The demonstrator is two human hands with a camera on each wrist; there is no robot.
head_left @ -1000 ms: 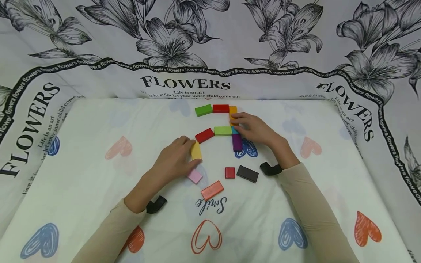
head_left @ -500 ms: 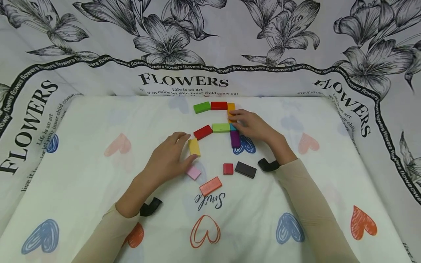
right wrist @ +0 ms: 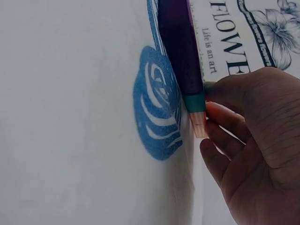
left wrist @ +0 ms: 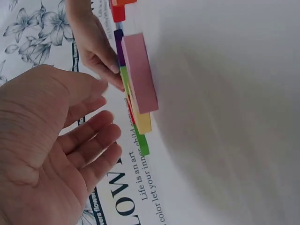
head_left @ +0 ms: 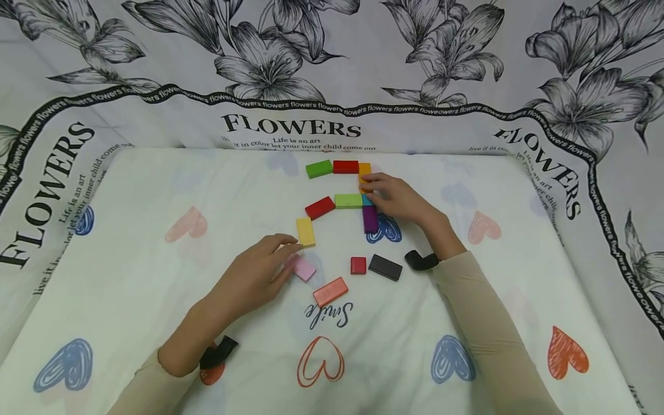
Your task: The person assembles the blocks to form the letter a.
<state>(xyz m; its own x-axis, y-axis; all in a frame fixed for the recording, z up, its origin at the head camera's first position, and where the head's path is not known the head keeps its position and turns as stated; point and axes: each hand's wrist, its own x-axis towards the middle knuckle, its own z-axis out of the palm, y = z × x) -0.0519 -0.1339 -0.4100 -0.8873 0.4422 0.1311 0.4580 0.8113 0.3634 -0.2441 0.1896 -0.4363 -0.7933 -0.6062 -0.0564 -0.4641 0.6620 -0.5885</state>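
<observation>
My left hand (head_left: 254,276) hovers beside the pink block (head_left: 302,268). In the left wrist view its loosely bent fingers (left wrist: 101,133) stand apart from that block. The yellow block (head_left: 306,232) lies just beyond its fingertips. My right hand (head_left: 402,199) touches the orange block (head_left: 365,170) with its fingers, and its thumb is at the small teal block (right wrist: 193,102), mostly hidden from the head view. A purple block (head_left: 370,219), a lime green block (head_left: 349,201) and a red block (head_left: 320,208) connect in a bent line near there.
A longer red block (head_left: 345,167) and a green block (head_left: 319,169) lie at the back. Nearer are a small red block (head_left: 358,265), a black block (head_left: 385,267) and a coral block (head_left: 331,292). All sit on a white cloth (head_left: 249,196) printed with hearts.
My left hand has let go of the yellow block and moved down toward the pink block. My right hand stays at the orange and teal blocks.
</observation>
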